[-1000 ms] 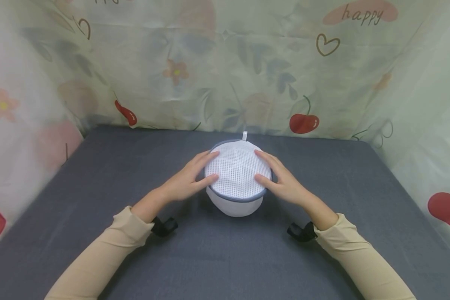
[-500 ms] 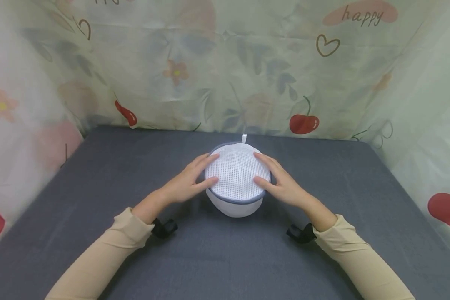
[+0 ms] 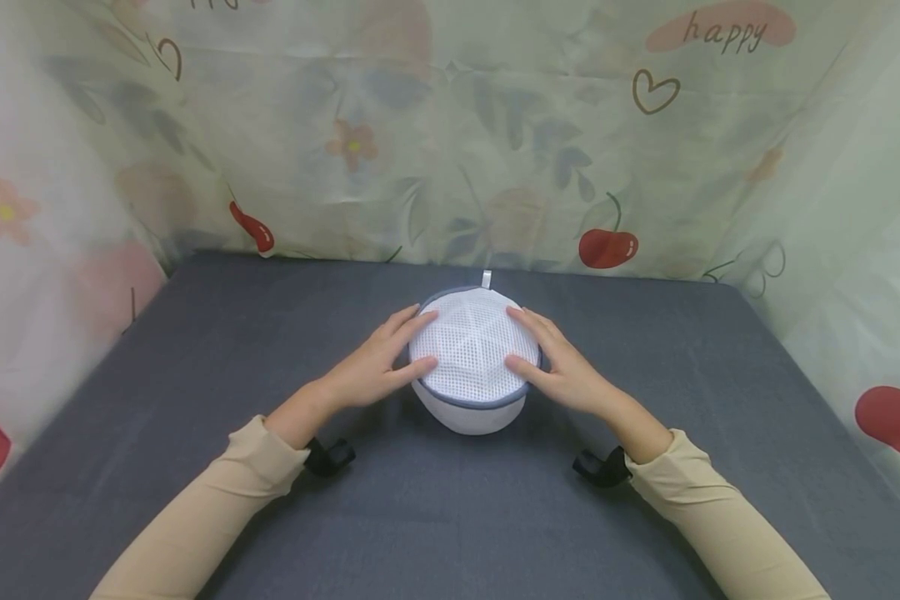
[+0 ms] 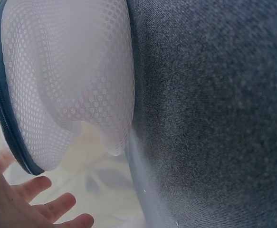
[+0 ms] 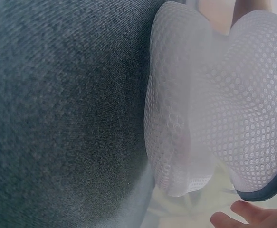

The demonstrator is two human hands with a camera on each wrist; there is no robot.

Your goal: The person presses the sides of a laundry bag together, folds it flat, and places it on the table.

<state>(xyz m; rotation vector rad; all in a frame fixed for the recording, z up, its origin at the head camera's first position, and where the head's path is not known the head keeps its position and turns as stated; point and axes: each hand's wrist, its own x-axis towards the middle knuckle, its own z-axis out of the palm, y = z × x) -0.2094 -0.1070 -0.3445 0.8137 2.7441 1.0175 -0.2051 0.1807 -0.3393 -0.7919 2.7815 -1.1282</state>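
Observation:
A round white mesh pouch (image 3: 471, 350) with a grey-blue zip rim sits at the middle of the grey cloth table (image 3: 450, 517). My left hand (image 3: 390, 358) lies against its left side, index finger and thumb straight on the top rim. My right hand (image 3: 551, 360) mirrors it on the right side. The left wrist view shows the pouch (image 4: 67, 80) bulging, with my left fingertips (image 4: 38, 204) spread below it. In the right wrist view the pouch (image 5: 214, 109) fills the right half, and one right fingertip (image 5: 252, 216) shows at the bottom edge.
A small white loop tag (image 3: 487, 277) sticks out at the pouch's far edge. Printed floral curtains (image 3: 450, 142) close off the back and both sides of the table. Black camera straps (image 3: 328, 454) (image 3: 600, 467) sit at both wrists. Bare grey cloth (image 3: 195, 350) surrounds the pouch.
The pouch's top has sunk slightly and looks a little smaller between my hands. Both hands have stayed on its sides.

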